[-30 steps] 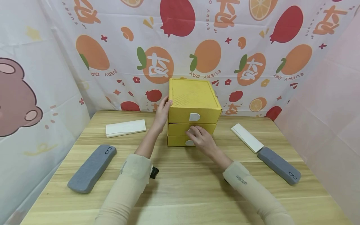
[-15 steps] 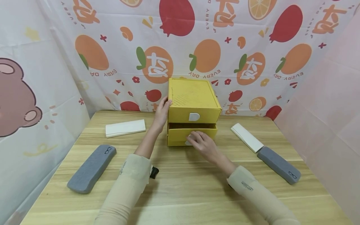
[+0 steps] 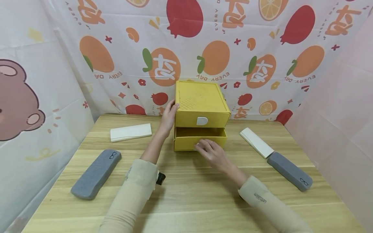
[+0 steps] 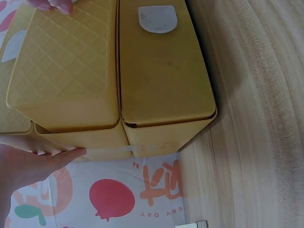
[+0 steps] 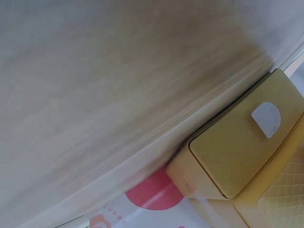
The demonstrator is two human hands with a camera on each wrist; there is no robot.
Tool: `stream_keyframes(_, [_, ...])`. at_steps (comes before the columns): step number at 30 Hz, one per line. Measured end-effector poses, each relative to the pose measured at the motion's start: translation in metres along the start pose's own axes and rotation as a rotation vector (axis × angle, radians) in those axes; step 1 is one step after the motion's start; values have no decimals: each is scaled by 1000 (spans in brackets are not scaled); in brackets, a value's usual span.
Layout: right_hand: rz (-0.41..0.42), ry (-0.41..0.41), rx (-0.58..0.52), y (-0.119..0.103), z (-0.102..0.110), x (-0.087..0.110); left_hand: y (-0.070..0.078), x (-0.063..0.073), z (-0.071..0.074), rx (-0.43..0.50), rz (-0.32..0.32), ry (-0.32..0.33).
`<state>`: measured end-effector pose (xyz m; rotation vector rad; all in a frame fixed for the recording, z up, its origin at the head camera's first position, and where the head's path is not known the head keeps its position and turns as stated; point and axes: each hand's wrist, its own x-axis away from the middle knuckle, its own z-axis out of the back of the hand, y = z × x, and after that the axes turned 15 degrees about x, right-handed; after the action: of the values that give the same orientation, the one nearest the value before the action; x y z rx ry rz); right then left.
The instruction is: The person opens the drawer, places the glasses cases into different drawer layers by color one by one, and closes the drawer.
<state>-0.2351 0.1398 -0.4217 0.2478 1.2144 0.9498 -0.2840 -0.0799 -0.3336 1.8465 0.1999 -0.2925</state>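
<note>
Jutting drawer [image 3: 184,144] behind right hand [image 3: 213,154]

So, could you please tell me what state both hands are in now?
Left hand: open, resting against the yellow drawer unit.
Right hand: closed, holding the open middle drawer.

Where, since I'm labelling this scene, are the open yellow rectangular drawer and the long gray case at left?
Open yellow drawer [image 3: 185,144], head view: left part of front panel.
Left gray case [image 3: 96,174], head view: middle of top.
</note>
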Motion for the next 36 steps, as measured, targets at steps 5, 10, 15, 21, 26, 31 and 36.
stream_keyframes(5, [-1, 4, 5, -2, 4, 1, 0, 0, -1, -3, -2, 2])
stream_keyframes(10, [-1, 4, 10, -3, 7, 1, 0, 0, -1, -7, -2, 7])
stream_keyframes(15, [7, 16, -3, -3, 10, 1, 1, 0, 0, -5, 2, 9])
stream_keyframes(21, [3, 49, -18, -5, 15, 1, 2, 0, 0, -8, 18, 12])
stream_keyframes(26, [6, 71, -16, -7, 18, 1, 2, 0, 0, -2, 24, 15])
stream_keyframes(31, [8, 89, -20, -9, 21, 2, 1, 0, 1, 3, 25, 15])
stream_keyframes(36, [-1, 110, -36, -12, 25, 2, 1, 0, 1, -2, 24, 8])
